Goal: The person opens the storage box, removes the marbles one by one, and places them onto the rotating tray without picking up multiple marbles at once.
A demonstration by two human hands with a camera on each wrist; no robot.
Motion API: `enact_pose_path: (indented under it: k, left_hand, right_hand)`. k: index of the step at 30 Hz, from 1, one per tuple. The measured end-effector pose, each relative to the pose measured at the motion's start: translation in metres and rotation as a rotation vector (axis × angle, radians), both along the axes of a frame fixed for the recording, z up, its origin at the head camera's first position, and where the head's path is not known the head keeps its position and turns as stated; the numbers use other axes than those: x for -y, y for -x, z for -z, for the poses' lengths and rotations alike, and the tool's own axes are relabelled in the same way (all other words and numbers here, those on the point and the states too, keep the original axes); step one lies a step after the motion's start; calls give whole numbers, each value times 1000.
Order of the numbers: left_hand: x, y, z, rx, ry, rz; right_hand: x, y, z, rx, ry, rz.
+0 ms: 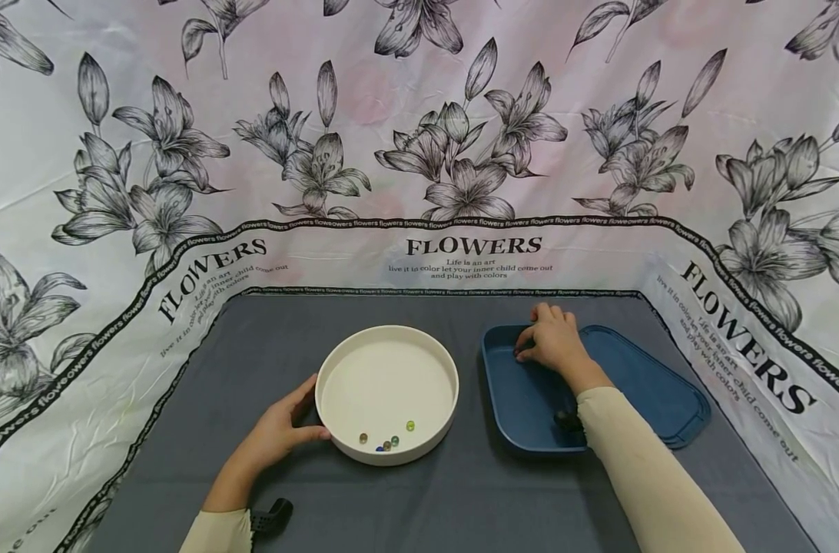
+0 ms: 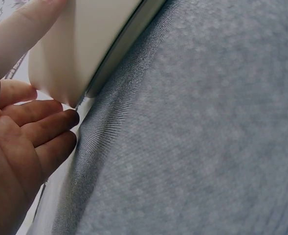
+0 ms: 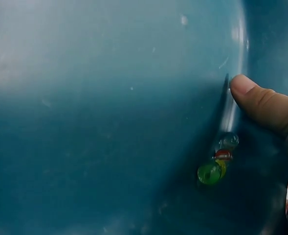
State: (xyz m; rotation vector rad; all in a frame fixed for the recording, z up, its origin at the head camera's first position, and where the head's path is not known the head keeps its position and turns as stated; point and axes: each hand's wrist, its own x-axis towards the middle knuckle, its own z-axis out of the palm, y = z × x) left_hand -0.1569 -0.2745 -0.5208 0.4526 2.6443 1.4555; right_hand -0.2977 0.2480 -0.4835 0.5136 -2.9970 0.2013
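Observation:
My left hand [image 1: 277,430] lies against the near-left side of a round cream tray [image 1: 392,334], thumb and fingers spread along its outer wall. Several small glass marbles [image 1: 410,425] rest at the tray's near side. To the right, my right hand [image 1: 554,338] reaches into the far end of a blue rectangular container [image 1: 523,403]. In the right wrist view, its thumb [image 3: 261,100] touches the inside of a rounded wall. Several glass marbles [image 3: 210,173], one green, cluster by that wall just apart from the thumb. The other right fingers are mostly hidden there.
A flat blue lid [image 1: 648,384] lies on the grey cloth [image 1: 419,514] right of the container, partly behind my right forearm. A flower-printed sheet [image 1: 461,153] rises behind and at both sides. Black wrist devices [image 1: 273,516] show on both arms.

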Motion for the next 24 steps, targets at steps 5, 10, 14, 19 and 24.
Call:
enact_pose_path:
  k: [5,10,14,19,24]
  left_hand:
    - [0,2,-1,-1,6,5]
    - [-1,4,0,-7,-14,14]
    - [-1,3,2,3,-15,26]
    - [1,1,2,3,-16,16]
    - [2,1,0,7,-32,15]
  right_hand:
    - [2,3,2,2,-1,-14]
    - [-1,5,2,-12,21,-26]
    - [-3,2,-4,-9,67,-31]
    - [3,-3,-24,-15,147,-62]
    - [15,-2,-44,-94,204,-116]
